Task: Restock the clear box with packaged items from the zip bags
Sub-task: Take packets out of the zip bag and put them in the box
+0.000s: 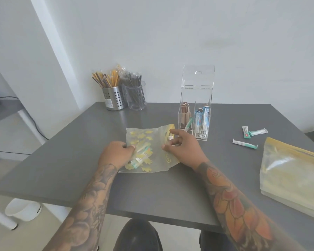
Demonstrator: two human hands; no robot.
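Soft, hazy daylight; warped edges

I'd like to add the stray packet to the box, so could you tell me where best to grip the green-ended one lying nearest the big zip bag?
Pinch the green-ended packet at its slim white middle from above: it lies flat and alone on the table, both long edges exposed.

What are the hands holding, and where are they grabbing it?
The left hand pinches the small zip bag at its left side, over the packets inside. The right hand rests by the bag's zipper end with fingers loose; a real grip there cannot be told.
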